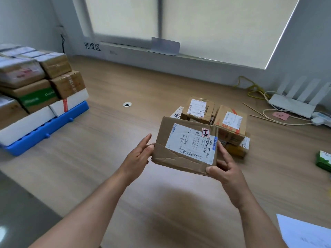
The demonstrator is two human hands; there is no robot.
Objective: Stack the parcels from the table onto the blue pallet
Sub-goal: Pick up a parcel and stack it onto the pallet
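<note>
The parcel [186, 145], a flat brown carton with a white shipping label on top, is held in the air above the table [125, 83], tilted, near the middle of the view. The left hand [139, 154] presses flat against its left edge with the fingers straight. The right hand [225, 169] grips the near right corner, with the thumb curled onto the front face and the fingers behind the right side.

Just behind the parcel lies a small pile [231, 122] of brown labelled cartons on the table, some leaning on each other; its lower ones are partly hidden.

Well to the left, the blue pallet [46, 129] sits on the table. It bears a stack [35, 83] several layers high: white boxes at the bottom, then brown cartons, one with green print, and more taped cartons on top. The stack runs out of view on the left.

Between pallet and pile is a round cable hole [127, 104] in the tabletop. At far right stand a white router [293, 104] with cables, a yellow cord [254, 88] and a pink slip [280, 115]. A green box [324, 161] shows at the right edge, and a paper sheet [308, 233] lies at the near right corner. On the wall behind, black characters [92, 46] are fixed under the blinds [215, 24].
</note>
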